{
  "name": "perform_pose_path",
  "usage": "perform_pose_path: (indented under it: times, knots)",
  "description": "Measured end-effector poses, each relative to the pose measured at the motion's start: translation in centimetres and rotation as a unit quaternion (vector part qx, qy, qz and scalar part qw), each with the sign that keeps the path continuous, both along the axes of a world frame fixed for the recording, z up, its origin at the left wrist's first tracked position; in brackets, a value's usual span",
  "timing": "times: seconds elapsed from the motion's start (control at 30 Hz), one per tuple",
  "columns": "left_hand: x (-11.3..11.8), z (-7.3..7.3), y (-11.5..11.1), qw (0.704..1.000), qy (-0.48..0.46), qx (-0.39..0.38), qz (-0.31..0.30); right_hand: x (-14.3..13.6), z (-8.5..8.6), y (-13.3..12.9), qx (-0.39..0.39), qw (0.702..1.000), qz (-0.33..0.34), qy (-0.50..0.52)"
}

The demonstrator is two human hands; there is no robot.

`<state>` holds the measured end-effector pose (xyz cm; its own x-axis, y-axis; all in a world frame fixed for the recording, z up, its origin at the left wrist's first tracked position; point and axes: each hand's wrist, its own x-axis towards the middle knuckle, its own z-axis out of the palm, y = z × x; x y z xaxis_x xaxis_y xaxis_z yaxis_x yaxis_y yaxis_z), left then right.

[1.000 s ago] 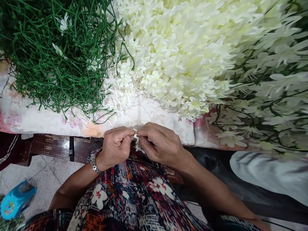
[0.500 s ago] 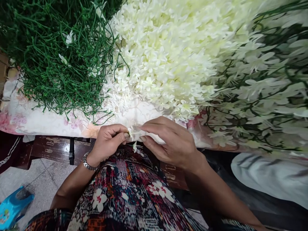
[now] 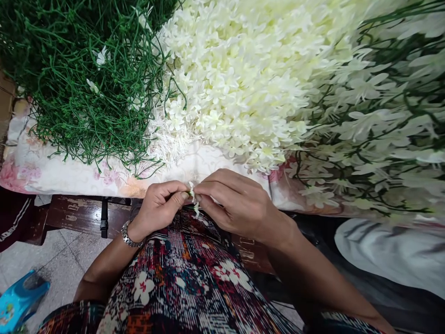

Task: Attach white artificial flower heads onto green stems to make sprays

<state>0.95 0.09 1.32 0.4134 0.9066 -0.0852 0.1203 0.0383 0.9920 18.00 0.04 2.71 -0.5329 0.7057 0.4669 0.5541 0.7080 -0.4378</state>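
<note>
We pinch the small white flower (image 3: 193, 197) between both thumbs and forefingers, left hand (image 3: 158, 208) and right hand (image 3: 236, 206) closed on it above our lap, and we should keep the grip light to spare the petals.

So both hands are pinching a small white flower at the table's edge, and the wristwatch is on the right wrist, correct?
Not quite. The head view shows the silver metal wristwatch on the left wrist, not the right. The rest holds: the left hand and right hand both pinch the small white artificial flower at the edge of the floral-cloth-covered table.
</note>
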Motion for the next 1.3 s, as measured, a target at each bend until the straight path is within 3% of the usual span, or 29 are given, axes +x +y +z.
perform_pose_path:
  times: [0.27, 0.67, 1.13, 1.2, 1.3]
  knots:
    - [0.0, -0.6, -0.2, 0.982, 0.121, 0.141, -0.005, -0.3, 0.5, 0.0, -0.040, 0.996, -0.016, -0.072]
    - [0.2, -1.1, -0.1, 0.973, 0.135, 0.186, 0.013, -0.6, -0.5, 0.3, -0.069, 0.997, -0.014, -0.042]
    - [0.6, -1.5, -0.1, 0.975, 0.152, 0.162, 0.021, -1.0, -1.4, 0.2, -0.053, 0.998, -0.027, -0.021]
    - [0.4, -1.3, 0.0, 0.984, 0.121, 0.129, 0.017, -0.8, -1.1, 0.2, -0.076, 0.997, -0.018, -0.004]
    - [-0.2, -0.8, 0.2, 0.999, 0.014, 0.020, 0.027, 0.0, -0.1, 0.2, -0.106, 0.994, -0.007, 0.035]
